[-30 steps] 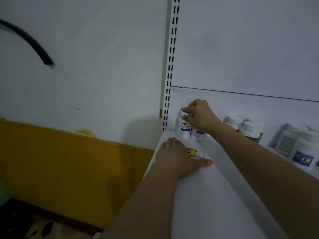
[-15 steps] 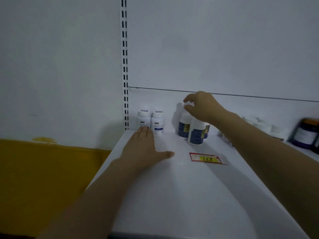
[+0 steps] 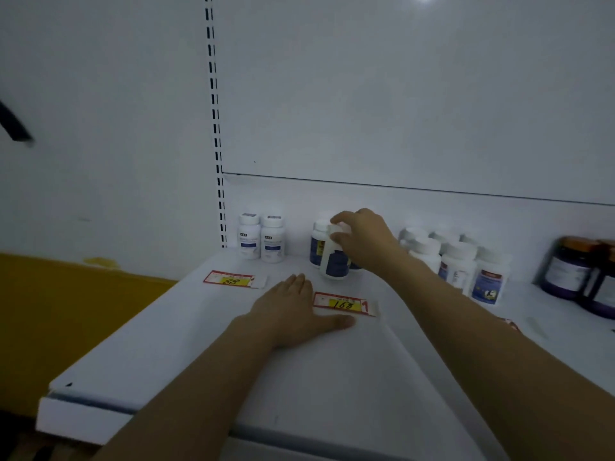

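Blue-label bottle (image 3: 334, 265) beside twin (image 3: 316, 248), price tag (image 3: 342, 304) near

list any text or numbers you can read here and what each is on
"88": left red-and-yellow paper price tag.
"168": right red-and-yellow paper price tag, beside the left hand.
Label of the white plastic bottle the right hand grips, and the others: too blurred to read.

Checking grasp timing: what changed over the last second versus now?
The right hand let go of the small white bottles by the upright, moved right and now grips the front blue-labelled bottle round its top. The left hand slid right along the shelf to the 168 price tag. Unchanged: the left hand lies flat and the small white bottles stand in the corner.
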### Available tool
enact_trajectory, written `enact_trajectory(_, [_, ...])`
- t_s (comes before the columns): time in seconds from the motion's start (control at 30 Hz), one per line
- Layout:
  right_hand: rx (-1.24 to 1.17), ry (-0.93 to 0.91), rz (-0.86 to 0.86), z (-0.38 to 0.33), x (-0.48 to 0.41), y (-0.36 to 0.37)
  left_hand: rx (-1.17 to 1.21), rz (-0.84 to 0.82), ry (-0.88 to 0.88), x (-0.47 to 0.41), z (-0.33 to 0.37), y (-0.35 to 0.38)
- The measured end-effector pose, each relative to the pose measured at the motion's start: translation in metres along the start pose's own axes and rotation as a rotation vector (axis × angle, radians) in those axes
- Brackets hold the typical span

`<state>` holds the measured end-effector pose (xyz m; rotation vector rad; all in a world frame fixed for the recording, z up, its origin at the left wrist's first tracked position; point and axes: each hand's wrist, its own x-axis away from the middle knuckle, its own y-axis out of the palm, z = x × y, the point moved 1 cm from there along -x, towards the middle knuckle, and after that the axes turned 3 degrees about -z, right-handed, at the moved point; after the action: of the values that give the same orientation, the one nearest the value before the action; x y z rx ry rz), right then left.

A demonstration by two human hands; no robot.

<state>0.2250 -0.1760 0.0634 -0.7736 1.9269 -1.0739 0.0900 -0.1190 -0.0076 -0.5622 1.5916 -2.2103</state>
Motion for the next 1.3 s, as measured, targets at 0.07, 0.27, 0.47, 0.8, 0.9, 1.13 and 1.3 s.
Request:
enact_trajectory(0.07, [-0.086, -0.02, 0.053, 0.0, 0.01, -0.014, 0.129, 0.024, 0.011, 0.007, 0.005, -0.005])
enact_trajectory(0.27, [-0.533, 0.003, 0.209, 0.008, 0.037, -0.036, 0.617, 0.178, 0.269, 0.0, 0.028, -0.034])
enact_trajectory(0.47, [-0.681, 0.074, 0.203, 0.018, 0.032, -0.022, 0.858, 0.258, 0.301, -0.018, 0.028, -0.026])
enact_trajectory(0.8, [-1.018, 0.029, -0.019, 0.029, 0.026, -0.016, 1.294, -0.134, 0.356, -0.016, 0.023, -0.03])
enact_trajectory(0.9, [-1.122, 0.05, -0.087, 0.028, 0.024, -0.016, 1.376, -0.217, 0.378, -0.012, 0.024, -0.032])
enact_trajectory(1.13, [-1.511, -0.019, -0.116, 0.026, 0.028, -0.021, 1.345, -0.112, 0.387, -0.017, 0.021, -0.03])
enact_trajectory(1.3, [-1.49, -0.108, -0.178, 0.028, 0.033, -0.025, 1.071, 0.206, 0.347, -0.016, 0.02, -0.032])
